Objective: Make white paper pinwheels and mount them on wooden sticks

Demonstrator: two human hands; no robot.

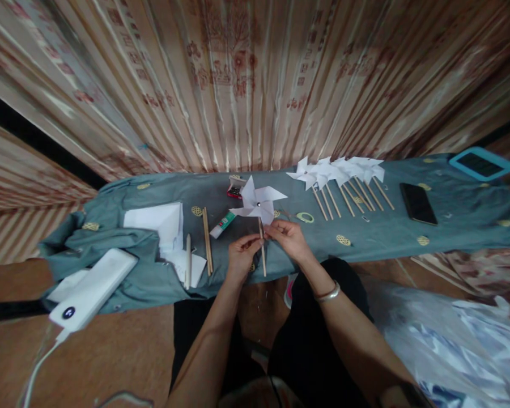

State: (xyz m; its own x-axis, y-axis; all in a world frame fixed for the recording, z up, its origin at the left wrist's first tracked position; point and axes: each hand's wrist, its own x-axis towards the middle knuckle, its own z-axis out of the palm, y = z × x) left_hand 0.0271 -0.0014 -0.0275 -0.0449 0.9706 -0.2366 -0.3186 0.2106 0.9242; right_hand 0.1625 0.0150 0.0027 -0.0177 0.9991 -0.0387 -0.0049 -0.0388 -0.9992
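A white paper pinwheel [251, 208] on a thin wooden stick [263, 263] is in front of me at the middle of the cloth-covered table [323, 238]. With thumb and fingers, my left hand [241, 258] pinches the stick partway down. My right hand [289, 238] is closed at the stick's upper end, just under the paper blades; its fingertips partly hide what they grip. A dark pin head shows at the pinwheel's centre. Left of the pinwheel lies a green and white glue stick [223, 225], and behind that a small red box [234, 190].
Several finished pinwheels [344, 170] lie in a row at the back right, near a phone [419, 203] and a blue-framed tablet [481, 163]. Leftward are loose sticks [207, 241], paper sheets [165, 221] and a cabled power bank [93, 289]. A pale green ring [305, 217] lies right of my hands.
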